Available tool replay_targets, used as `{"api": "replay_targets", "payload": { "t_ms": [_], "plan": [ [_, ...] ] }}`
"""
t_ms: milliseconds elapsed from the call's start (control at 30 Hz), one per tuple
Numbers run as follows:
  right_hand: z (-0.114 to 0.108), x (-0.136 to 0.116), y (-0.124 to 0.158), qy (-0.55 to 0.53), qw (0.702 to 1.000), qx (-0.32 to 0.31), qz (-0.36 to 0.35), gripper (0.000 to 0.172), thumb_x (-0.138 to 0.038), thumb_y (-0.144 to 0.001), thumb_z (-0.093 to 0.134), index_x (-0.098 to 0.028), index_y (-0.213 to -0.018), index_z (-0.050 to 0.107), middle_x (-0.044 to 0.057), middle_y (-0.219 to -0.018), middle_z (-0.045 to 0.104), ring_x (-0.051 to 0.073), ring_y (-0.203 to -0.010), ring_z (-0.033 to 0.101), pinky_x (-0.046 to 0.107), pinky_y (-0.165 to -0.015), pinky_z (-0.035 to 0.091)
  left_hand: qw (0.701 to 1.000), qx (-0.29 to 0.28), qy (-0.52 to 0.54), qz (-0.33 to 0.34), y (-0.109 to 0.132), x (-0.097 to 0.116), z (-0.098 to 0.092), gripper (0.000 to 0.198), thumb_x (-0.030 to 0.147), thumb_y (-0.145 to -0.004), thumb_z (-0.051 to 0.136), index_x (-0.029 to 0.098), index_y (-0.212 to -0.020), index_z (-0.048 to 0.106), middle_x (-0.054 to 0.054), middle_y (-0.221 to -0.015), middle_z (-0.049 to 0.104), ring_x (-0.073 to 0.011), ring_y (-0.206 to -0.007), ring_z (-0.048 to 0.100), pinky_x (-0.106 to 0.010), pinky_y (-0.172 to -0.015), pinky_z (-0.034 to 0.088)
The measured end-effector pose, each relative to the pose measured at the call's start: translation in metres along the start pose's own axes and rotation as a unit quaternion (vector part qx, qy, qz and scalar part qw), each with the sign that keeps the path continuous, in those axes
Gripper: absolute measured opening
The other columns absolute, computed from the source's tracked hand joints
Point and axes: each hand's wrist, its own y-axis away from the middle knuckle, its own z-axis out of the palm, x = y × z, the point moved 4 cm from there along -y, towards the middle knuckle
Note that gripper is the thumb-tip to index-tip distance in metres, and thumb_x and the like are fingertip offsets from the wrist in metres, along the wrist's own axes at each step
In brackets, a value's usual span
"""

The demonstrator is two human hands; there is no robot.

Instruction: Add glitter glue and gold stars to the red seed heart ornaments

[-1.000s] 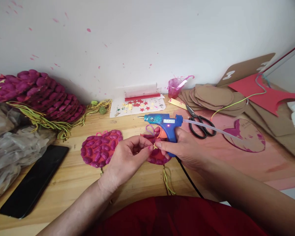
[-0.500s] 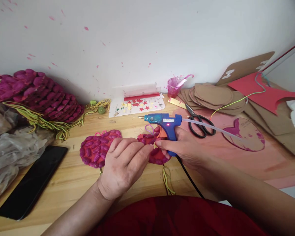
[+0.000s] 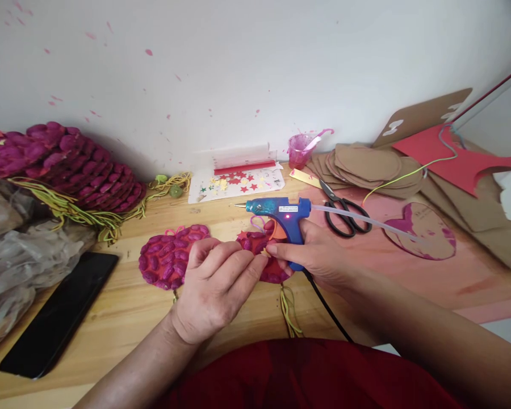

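Note:
A blue hot glue gun (image 3: 276,209) is gripped in my right hand (image 3: 315,250), its nozzle pointing left and its small red light lit. A long clear glue stick (image 3: 349,214) sticks out of its back. My left hand (image 3: 221,284) is closed, fingertips pinching a small yellow star (image 3: 264,252) that my right thumb also touches. Beneath the star lies a round red piece covered in purple nut-like lumps (image 3: 276,275), partly hidden by both hands. A similar lumpy piece (image 3: 164,258) rests to the left, partly behind my left hand.
Star cutouts (image 3: 238,180) lie on white paper (image 3: 196,193) by the wall. Scissors (image 3: 344,213), a pink-stained cup (image 3: 300,149) and stacked cardboard ovals (image 3: 366,162) are at right. At left are a phone (image 3: 59,315), plastic bags (image 3: 46,267) and a stack of lumpy pieces (image 3: 68,165).
My left fingertips have closed in on the yellow star beside my right thumb. The glue gun has shifted slightly left in the picture, still in my right hand.

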Motion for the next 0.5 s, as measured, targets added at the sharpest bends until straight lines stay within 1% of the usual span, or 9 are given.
{"api": "replay_targets", "payload": {
  "t_ms": [67,200,267,300,333,400,433,500],
  "plan": [
    [-0.001,-0.001,-0.001,0.01,1.0,-0.007,-0.01,0.03,-0.035,-0.075,0.081,-0.019,-0.091,0.061,-0.006,-0.058,0.059,0.01,-0.051,0.053,0.024,-0.049,0.042,1.0,0.0,0.012,0.003,-0.001,0.002,-0.003,0.023,0.012,-0.095,0.062,0.017,-0.116,0.067,-0.002,-0.098,0.073,-0.0198,-0.094,0.063,-0.04,-0.088,0.045],
    [-0.008,-0.009,-0.002,0.065,0.997,0.03,-0.042,0.037,-0.054,-0.084,0.071,-0.019,-0.084,0.06,-0.002,-0.066,0.063,0.01,-0.052,0.053,0.023,-0.046,0.038,0.999,-0.019,0.047,0.014,0.001,0.012,-0.008,0.02,0.009,-0.097,0.054,0.009,-0.113,0.066,-0.007,-0.094,0.072,-0.0206,-0.086,0.065,-0.037,-0.075,0.052],
    [-0.01,-0.016,0.001,0.125,0.99,0.023,-0.058,0.039,-0.056,-0.088,0.065,-0.018,-0.08,0.06,-0.001,-0.067,0.063,0.01,-0.052,0.053,0.024,-0.047,0.039,0.998,-0.03,0.058,0.022,0.003,0.018,-0.008,0.021,0.009,-0.098,0.048,0.007,-0.11,0.066,-0.008,-0.091,0.071,-0.0197,-0.081,0.066,-0.034,-0.068,0.053],
    [-0.01,-0.02,0.005,0.17,0.983,0.018,-0.066,0.04,-0.055,-0.09,0.063,-0.018,-0.077,0.06,-0.001,-0.064,0.061,0.01,-0.052,0.053,0.025,-0.048,0.039,0.997,-0.031,0.063,0.027,0.004,0.02,-0.008,0.022,0.008,-0.099,0.047,0.007,-0.109,0.066,-0.008,-0.09,0.071,-0.0196,-0.079,0.066,-0.033,-0.066,0.054],
    [-0.01,-0.024,0.009,0.223,0.972,0.019,-0.077,0.041,-0.054,-0.092,0.061,-0.019,-0.072,0.059,-0.002,-0.06,0.059,0.01,-0.052,0.051,0.025,-0.049,0.038,0.997,-0.03,0.067,0.031,0.006,0.022,-0.008,0.023,0.008,-0.099,0.045,0.007,-0.108,0.066,-0.009,-0.089,0.071,-0.0198,-0.079,0.067,-0.032,-0.065,0.054],
    [-0.01,-0.033,0.021,0.334,0.936,0.037,-0.1,0.043,-0.051,-0.093,0.061,-0.02,-0.064,0.055,-0.002,-0.057,0.056,0.011,-0.053,0.05,0.026,-0.05,0.037,0.996,-0.028,0.077,0.037,0.008,0.024,-0.006,0.023,0.009,-0.099,0.045,0.006,-0.108,0.066,-0.009,-0.089,0.072,-0.0203,-0.08,0.068,-0.033,-0.066,0.057],
    [-0.01,-0.037,0.027,0.38,0.917,0.045,-0.111,0.042,-0.05,-0.093,0.061,-0.02,-0.063,0.055,-0.002,-0.057,0.056,0.012,-0.054,0.051,0.027,-0.051,0.038,0.996,-0.029,0.081,0.038,0.008,0.025,-0.005,0.023,0.009,-0.1,0.045,0.006,-0.109,0.066,-0.009,-0.09,0.072,-0.0205,-0.08,0.069,-0.033,-0.066,0.058],
    [-0.01,-0.039,0.039,0.441,0.888,0.042,-0.124,0.036,-0.047,-0.094,0.06,-0.022,-0.069,0.062,0.0,-0.062,0.063,0.016,-0.06,0.058,0.029,-0.058,0.045,0.995,-0.034,0.089,0.041,0.009,0.025,-0.003,0.023,0.009,-0.1,0.045,0.006,-0.108,0.066,-0.009,-0.089,0.072,-0.0205,-0.081,0.069,-0.033,-0.067,0.059]
  ]
}}
